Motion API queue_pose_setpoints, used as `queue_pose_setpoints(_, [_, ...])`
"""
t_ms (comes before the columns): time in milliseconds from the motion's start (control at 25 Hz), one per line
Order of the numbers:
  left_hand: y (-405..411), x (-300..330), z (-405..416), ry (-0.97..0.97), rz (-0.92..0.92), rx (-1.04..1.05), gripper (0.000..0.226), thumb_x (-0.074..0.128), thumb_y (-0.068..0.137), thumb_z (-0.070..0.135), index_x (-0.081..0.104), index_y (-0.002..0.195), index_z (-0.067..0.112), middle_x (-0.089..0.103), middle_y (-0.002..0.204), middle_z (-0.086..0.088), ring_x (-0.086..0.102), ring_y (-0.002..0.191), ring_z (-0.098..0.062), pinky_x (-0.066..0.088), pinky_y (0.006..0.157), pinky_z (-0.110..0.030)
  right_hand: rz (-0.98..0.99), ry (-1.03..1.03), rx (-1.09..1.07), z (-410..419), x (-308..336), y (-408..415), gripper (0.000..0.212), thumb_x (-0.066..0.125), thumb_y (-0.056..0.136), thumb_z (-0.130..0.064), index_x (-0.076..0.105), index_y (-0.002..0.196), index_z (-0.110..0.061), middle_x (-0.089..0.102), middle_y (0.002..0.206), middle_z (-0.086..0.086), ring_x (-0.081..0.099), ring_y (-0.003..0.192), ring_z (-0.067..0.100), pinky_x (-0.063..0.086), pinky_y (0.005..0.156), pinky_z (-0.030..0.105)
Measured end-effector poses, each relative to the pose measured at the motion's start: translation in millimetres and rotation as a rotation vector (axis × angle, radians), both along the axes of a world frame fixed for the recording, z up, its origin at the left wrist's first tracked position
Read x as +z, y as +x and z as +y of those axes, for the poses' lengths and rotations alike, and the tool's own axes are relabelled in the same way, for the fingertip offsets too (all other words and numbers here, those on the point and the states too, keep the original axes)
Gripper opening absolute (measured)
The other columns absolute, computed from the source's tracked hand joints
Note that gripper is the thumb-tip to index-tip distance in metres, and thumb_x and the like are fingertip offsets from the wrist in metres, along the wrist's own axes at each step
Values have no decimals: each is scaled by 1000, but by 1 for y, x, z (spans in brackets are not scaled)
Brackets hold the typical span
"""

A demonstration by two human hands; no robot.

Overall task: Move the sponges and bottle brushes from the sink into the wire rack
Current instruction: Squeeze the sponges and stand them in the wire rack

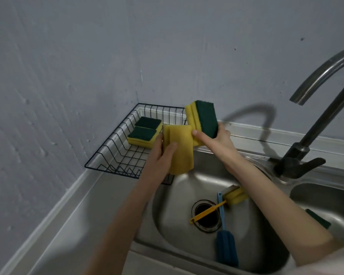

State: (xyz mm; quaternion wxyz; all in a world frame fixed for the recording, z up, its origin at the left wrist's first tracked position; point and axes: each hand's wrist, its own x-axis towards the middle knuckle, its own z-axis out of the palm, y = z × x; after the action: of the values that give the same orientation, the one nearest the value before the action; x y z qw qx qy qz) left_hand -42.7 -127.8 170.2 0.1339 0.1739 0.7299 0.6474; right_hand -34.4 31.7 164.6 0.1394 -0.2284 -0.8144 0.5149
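You were standing at a home kitchen corner: a stainless steel double sink [179,187] with a curved faucet [314,120], a wire rack [115,155] on the steel surface [83,219], dish sponges, and plain painted walls [68,56] behind.

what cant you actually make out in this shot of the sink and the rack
- Head view: the dark green thing in the right basin is mostly hidden behind the right forearm; likely a sponge, not certain.
- The yellow brush has its head partly covered by the same forearm.
- The wire rack has its near right corner hidden by the left hand and its sponge.
- The faucet is cut off by the right edge.
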Motion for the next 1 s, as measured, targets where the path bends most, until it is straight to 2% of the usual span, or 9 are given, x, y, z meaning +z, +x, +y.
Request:
queue_pose_setpoints(120, [-15, -3, -23, -12, 13, -18, 49, 38, 93, 24, 22, 139, 28, 36, 120, 10, 39, 111, -11, 38, 93, -33, -2, -25, 29, -16, -6, -23, 82, 67, 77, -41, 26, 141, -11, 40, 138, 11, 46, 122, 27, 43, 103, 35])
queue_pose_setpoints(280, [-45, -14, -54, -39, 34, 7, 56, 45, 90, 23, 19, 140, 31, 39, 127, 9, 42, 113, -10, 40, 92, -33, -11, 45, 92, -47, -12, -60, 81, 67, 78, -36, 26, 140, -7, 39, 135, 14, 47, 120, 27, 45, 100, 34])
queue_pose_setpoints(360, [-60, -19, -68, -66, 51, 13, 60, 48, 89, 21, 18, 140, 33, 38, 125, 12, 42, 110, -8, 40, 89, -31, -30, 53, 140, -65, -14, -79, 86, 68, 73, -44, 27, 140, -8, 41, 133, 14, 47, 119, 26, 47, 101, 38])
queue_pose_setpoints(480, [-79, -27, -87, -76, 50, 23, 64, 52, 86, 21, 18, 139, 34, 41, 126, 9, 45, 111, -9, 44, 88, -29, -65, 43, 199, -85, -25, -103, 100, 63, 55, -62, 33, 137, -12, 49, 128, 14, 52, 116, 27, 51, 97, 44])
queue_pose_setpoints(600, [-99, -37, -105, -49, 43, 80, 62, 55, 85, 17, 24, 135, 37, 40, 124, 8, 45, 110, -11, 47, 80, -24, -97, 49, 239, -96, -41, -122, 83, 67, 75, -39, 25, 140, -8, 49, 130, 11, 53, 116, 25, 50, 93, 33])
queue_pose_setpoints(720, [-119, -42, -117, -99, 92, 115, 61, 59, 82, 15, 26, 123, 46, 38, 122, 9, 43, 112, -13, 47, 80, -28, -161, 185, 262, -93, -58, -126, 76, 67, 80, -28, 26, 138, -3, 49, 131, 14, 50, 119, 27, 45, 85, 27])
queue_pose_setpoints(800, [-129, -46, -122, -138, 140, 97, 63, 60, 81, 13, 26, 119, 49, 37, 124, 9, 41, 114, -12, 44, 77, -21, -251, 415, 373, -90, -67, -128, 74, 66, 78, -33, 30, 137, -8, 48, 132, 13, 45, 122, 31, 45, 96, 36])
queue_pose_setpoints(880, [-135, -52, -123, -170, 154, 98, 66, 62, 80, 13, 28, 130, 41, 39, 129, 6, 41, 117, -13, 43, 83, -26, -336, 636, 499, -89, -72, -130, 74, 63, 78, -37, 29, 140, -14, 45, 135, 11, 38, 123, 30, 38, 104, 42])
queue_pose_setpoints(1000, [-140, -61, -122, -206, 143, 104, 68, 63, 80, 14, 29, 136, 31, 40, 138, -2, 41, 119, -14, 42, 91, -33, -341, 748, 553, -91, -74, -137, 71, 59, 82, -37, 26, 142, -17, 43, 140, 8, 35, 124, 28, 34, 103, 41])
